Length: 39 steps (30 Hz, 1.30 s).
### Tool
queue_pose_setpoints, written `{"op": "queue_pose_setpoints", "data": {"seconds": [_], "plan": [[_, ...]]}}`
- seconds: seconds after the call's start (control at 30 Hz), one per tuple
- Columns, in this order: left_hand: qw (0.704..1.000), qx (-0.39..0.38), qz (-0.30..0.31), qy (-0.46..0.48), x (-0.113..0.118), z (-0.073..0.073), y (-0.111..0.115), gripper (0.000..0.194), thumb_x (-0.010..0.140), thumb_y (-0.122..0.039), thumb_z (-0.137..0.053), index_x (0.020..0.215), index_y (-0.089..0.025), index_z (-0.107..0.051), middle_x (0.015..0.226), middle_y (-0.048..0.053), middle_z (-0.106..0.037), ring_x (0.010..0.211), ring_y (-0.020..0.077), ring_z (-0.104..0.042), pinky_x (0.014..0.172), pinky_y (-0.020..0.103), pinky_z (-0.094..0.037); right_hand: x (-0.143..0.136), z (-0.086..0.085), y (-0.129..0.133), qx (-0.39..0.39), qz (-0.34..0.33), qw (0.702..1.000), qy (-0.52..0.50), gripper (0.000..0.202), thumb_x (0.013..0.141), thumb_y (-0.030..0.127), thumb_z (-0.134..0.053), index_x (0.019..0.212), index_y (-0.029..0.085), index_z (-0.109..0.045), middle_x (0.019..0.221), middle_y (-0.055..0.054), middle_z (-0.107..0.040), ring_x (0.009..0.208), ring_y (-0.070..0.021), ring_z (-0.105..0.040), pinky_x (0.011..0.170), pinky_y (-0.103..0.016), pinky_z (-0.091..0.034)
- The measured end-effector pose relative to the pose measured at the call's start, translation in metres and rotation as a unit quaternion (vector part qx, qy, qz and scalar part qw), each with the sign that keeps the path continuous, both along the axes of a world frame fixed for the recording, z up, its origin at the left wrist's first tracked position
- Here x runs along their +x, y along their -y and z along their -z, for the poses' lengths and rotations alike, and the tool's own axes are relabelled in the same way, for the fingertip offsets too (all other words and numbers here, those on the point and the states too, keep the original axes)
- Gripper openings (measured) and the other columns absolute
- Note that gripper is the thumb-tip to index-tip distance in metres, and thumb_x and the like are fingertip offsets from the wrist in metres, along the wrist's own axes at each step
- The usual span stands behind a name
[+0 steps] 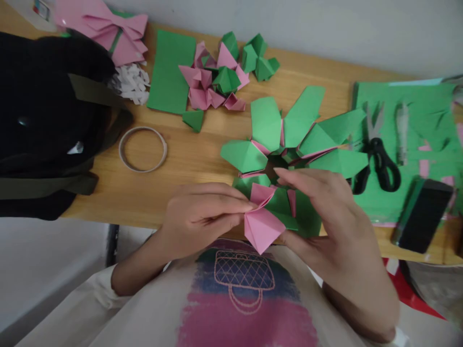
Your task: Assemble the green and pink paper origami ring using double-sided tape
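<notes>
Pink folded paper [263,232] was at the near edge of the bench [195,166], in front of the person's chest, pinched between the thumb and fingers of the left hand [204,209]. The right hand [342,226] had its thumb and fingers spread apart, the thumb near the pink paper's side, the fingertips over a ring of green paper petals [267,123]. Scissors [378,146] lay on green sheets [383,96] beyond that hand
</notes>
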<state>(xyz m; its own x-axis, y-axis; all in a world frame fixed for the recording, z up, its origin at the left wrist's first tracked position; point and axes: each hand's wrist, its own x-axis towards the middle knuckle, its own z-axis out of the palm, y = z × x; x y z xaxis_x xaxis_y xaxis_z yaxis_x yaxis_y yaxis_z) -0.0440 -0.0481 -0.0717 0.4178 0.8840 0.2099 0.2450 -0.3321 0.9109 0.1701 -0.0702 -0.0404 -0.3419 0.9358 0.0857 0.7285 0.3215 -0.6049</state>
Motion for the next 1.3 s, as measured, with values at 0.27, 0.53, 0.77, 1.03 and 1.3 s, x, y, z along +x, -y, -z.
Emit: {"op": "queue_pose_setpoints", "data": {"seconds": [0.27, 0.53, 0.77, 1.03, 1.3], "plan": [[0.999, 0.041, 0.028, -0.006, 0.000, 0.000, -0.002, 0.019, 0.083, -0.002, -0.065, 0.092, -0.017, -0.072, 0.086, 0.004, -0.077, 0.076, 0.0094, -0.071, 0.070, 0.015, -0.056, -0.001, -0.005, -0.008, -0.014, -0.034, 0.998, -0.041, 0.032, 0.083, 0.009, -0.065, 0.113, 0.022, -0.063, 0.106, -0.005, -0.069, 0.101, -0.0239, -0.062, 0.084, -0.040, -0.049], [0.999, 0.016, 0.033, -0.038, 0.005, 0.001, 0.002, 0.018, 0.084, -0.005, -0.063, 0.096, -0.017, -0.071, 0.091, 0.006, -0.075, 0.081, 0.0129, -0.071, 0.069, 0.018, -0.056, -0.006, -0.001, 0.002, -0.019, 0.004, 0.998, -0.063, 0.045, 0.076, 0.001, -0.063, 0.117, 0.021, -0.061, 0.098, -0.003, -0.072, 0.096, -0.0223, -0.063, 0.084, -0.039, -0.049], [0.995, 0.060, 0.017, -0.078, 0.006, 0.004, 0.006, 0.020, 0.087, -0.004, -0.060, 0.095, -0.019, -0.070, 0.090, 0.001, -0.075, 0.084, 0.0114, -0.071, 0.076, 0.018, -0.056, -0.005, 0.002, 0.013, 0.029, 0.049, 0.997, -0.053, 0.024, 0.080, 0.009, -0.068, 0.103, 0.018, -0.066, 0.099, -0.006, -0.066, 0.092, -0.0215, -0.062, 0.079, -0.039, -0.046], [0.997, 0.040, 0.016, -0.060, 0.010, 0.004, 0.006, 0.017, 0.088, -0.004, -0.060, 0.096, -0.012, -0.072, 0.093, 0.004, -0.074, 0.085, 0.0071, -0.069, 0.078, 0.012, -0.053, -0.005, 0.006, 0.010, -0.002, 0.017, 0.996, -0.088, 0.021, 0.082, 0.004, -0.065, 0.097, 0.016, -0.071, 0.095, -0.006, -0.066, 0.092, -0.0213, -0.059, 0.078, -0.040, -0.046], [0.999, 0.015, 0.015, -0.037, 0.010, 0.000, 0.008, 0.019, 0.087, -0.003, -0.061, 0.096, -0.015, -0.073, 0.093, 0.003, -0.075, 0.087, 0.0060, -0.069, 0.080, 0.011, -0.053, -0.006, 0.006, 0.012, -0.017, 0.027, 0.994, -0.104, 0.023, 0.082, 0.004, -0.064, 0.099, 0.017, -0.072, 0.095, -0.005, -0.066, 0.092, -0.0198, -0.059, 0.078, -0.037, -0.047]]}}
